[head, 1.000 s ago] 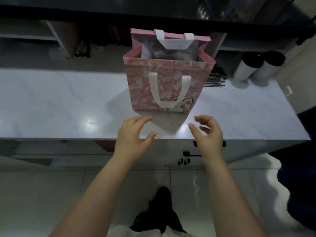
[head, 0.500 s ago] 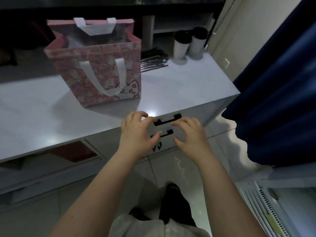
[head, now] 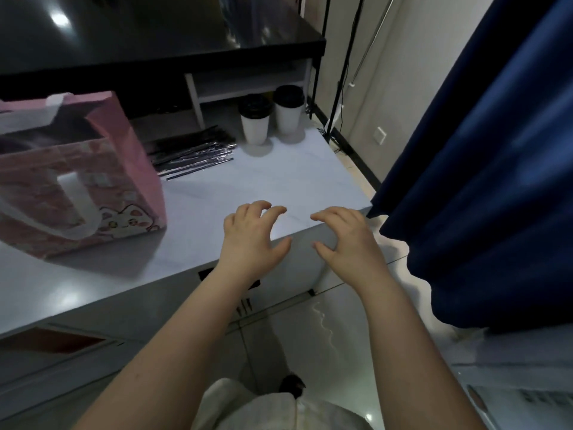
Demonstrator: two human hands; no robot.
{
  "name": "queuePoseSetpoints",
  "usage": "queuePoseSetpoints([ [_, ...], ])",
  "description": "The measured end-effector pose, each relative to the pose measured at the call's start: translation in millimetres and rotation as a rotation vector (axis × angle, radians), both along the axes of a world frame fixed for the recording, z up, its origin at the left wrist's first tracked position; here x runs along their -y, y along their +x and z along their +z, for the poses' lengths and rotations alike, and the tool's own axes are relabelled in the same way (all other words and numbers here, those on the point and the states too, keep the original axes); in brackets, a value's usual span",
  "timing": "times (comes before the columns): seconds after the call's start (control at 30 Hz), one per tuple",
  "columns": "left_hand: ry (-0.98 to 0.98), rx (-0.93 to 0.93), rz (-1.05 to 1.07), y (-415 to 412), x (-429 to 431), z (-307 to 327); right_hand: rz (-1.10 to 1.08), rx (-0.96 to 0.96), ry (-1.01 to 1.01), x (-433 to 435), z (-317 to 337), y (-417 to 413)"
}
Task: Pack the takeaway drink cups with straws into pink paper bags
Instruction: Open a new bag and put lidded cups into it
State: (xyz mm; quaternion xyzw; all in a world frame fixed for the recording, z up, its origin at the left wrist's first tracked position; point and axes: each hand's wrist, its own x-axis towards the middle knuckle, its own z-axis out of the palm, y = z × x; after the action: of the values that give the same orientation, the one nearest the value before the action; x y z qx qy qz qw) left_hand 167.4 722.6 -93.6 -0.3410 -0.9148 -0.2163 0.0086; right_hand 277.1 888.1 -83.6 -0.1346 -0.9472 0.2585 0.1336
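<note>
A pink paper bag (head: 77,181) with white handles and a cat print stands open on the white counter (head: 279,181), at the left. Two white takeaway cups with black lids stand at the counter's far right corner, one (head: 255,119) to the left of the other (head: 289,110). A pile of black wrapped straws (head: 193,153) lies between the bag and the cups. My left hand (head: 251,234) and my right hand (head: 344,237) hover over the counter's near right edge, fingers spread and curled, holding nothing.
A dark shelf unit (head: 186,57) rises behind the counter. A dark blue curtain (head: 480,181) hangs close on the right. Black stand poles (head: 341,72) and a cable run along the wall beyond the cups. Tiled floor lies below.
The view has swung right, so the bag now sits at the left and the cups are nearer the middle. Both hands have moved forward from below the counter's front to over its near right edge.
</note>
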Motion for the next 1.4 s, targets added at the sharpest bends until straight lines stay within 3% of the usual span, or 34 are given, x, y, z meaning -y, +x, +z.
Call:
queuePoseSetpoints([
  [0.13, -0.011, 0.055, 0.091, -11.3, -24.6, -3.4, 0.080, 0.104, -0.127, -28.7, -8.8, -18.1],
  [0.3, -0.083, 0.098, 0.220, -43.0, -19.5, -15.5, 0.126, 0.064, -0.145, -40.8, -18.1, -53.9],
  [0.47, 0.023, 0.049, 0.402, -119.8, 2.2, -6.9, 0.162, 0.050, -0.164, -50.4, -16.0, -102.6],
  [0.8, 0.078, 0.044, 0.266, -220.6, -43.6, -3.2, 0.184, 0.075, -0.023, -54.5, 10.2, -233.9],
  [1.03, 0.096, 0.042, 0.294, -284.8, -47.6, -7.0, 0.105, 0.343, 0.119, -51.1, 6.7, -350.0],
  [1.17, 0.076, 0.085, 0.289, -287.0, -62.5, -16.6, -0.006, 0.370, 0.169, -50.4, 0.7, -401.6],
  [1.4, 0.113, 0.147, 0.420, -289.8, -56.0, -19.6, 0.037, 0.307, 0.220, -47.2, -13.0, -394.0],
])
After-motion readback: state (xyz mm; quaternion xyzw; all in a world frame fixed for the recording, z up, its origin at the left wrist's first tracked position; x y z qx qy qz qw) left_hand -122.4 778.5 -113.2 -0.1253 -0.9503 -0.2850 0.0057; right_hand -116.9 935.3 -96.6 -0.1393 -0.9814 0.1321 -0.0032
